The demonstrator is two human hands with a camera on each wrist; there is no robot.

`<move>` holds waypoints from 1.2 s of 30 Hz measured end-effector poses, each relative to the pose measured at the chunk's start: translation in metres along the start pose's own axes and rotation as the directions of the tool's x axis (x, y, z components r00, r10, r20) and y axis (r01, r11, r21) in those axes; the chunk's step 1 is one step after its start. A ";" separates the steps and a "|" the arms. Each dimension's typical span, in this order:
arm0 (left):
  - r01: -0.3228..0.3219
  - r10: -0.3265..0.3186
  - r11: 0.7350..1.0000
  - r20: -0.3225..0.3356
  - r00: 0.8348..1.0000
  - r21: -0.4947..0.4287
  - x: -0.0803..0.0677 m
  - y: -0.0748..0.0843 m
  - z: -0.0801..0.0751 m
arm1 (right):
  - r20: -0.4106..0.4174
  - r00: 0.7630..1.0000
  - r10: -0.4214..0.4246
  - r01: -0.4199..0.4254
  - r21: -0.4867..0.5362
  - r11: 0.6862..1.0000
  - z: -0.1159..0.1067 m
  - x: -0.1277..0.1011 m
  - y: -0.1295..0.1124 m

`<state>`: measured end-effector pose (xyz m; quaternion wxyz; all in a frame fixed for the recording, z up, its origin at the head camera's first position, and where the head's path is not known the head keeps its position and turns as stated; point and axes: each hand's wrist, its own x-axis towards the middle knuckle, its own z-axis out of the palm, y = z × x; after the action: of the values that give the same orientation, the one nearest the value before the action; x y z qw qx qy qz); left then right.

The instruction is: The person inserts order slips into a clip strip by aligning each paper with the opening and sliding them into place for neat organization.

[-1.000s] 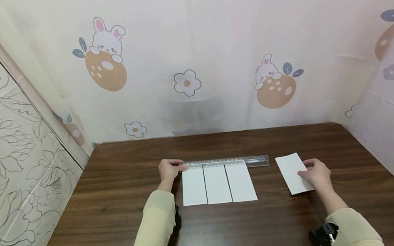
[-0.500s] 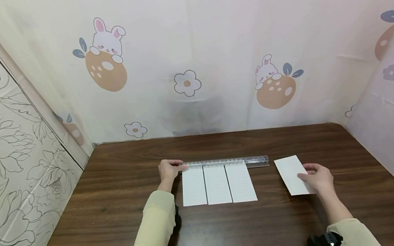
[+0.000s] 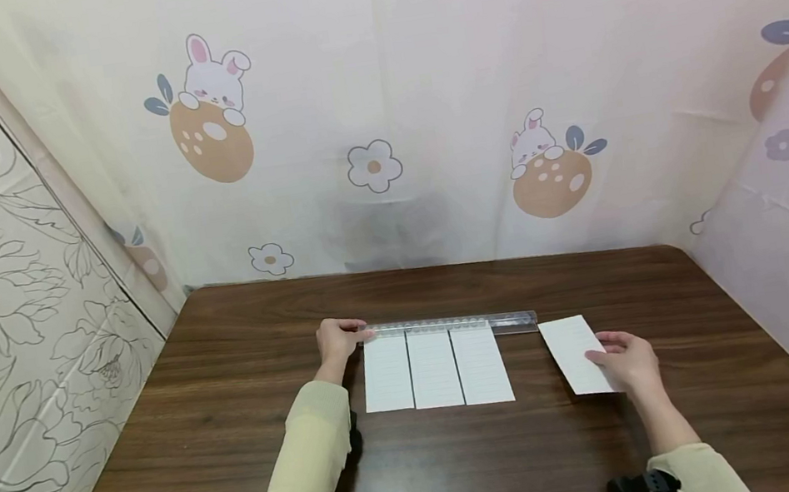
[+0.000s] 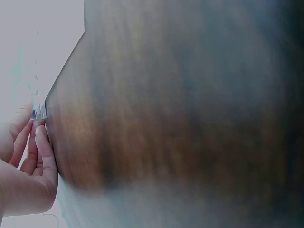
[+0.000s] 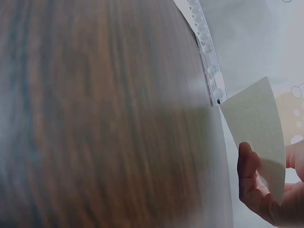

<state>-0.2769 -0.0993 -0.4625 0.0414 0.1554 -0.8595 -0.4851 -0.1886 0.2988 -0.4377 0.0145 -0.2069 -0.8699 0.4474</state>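
Observation:
In the head view my left hand pinches the left end of a clear plastic ruler. Three white cards, left, middle and right, lie side by side with narrow gaps, their top edges under the ruler. My right hand pinches a fourth, similar white card by its right edge, thumb on top. This card is tilted, its upper left corner close to the ruler's right end. The right wrist view shows the held card bending slightly, with faint lines on it.
Everything lies on a dark brown wood-grain table. A pale curtain with rabbit and fruit prints hangs behind it, and a flower-patterned panel stands at the left. A black wrist camera sits on the right wrist.
My right hand has carried its card left and slightly down in the head view, toward the ruler's right end. My left hand, the ruler and the other cards stay where they were.

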 end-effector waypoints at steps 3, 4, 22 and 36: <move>0.002 -0.002 1.000 -0.002 1.000 -0.001 0.000 0.000 0.000 | 0.006 1.000 -0.005 0.005 0.006 1.000 0.003 0.000 -0.001; 0.002 -0.002 1.000 -0.002 1.000 -0.001 0.000 0.000 0.000 | 0.008 1.000 -0.008 0.008 0.008 1.000 0.004 0.000 -0.001; 0.005 -0.005 1.000 -0.001 1.000 -0.006 0.000 0.000 0.000 | 0.138 0.990 -0.010 0.007 0.022 1.000 0.012 -0.001 -0.017; 0.010 -0.010 1.000 0.006 1.000 -0.013 0.001 -0.001 -0.001 | 0.157 0.988 0.013 -0.016 0.013 1.000 0.024 0.004 -0.022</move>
<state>-0.2771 -0.1003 -0.4627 0.0371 0.1580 -0.8557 -0.4913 -0.2054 0.2701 -0.4356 -0.0556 -0.1773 -0.8636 0.4687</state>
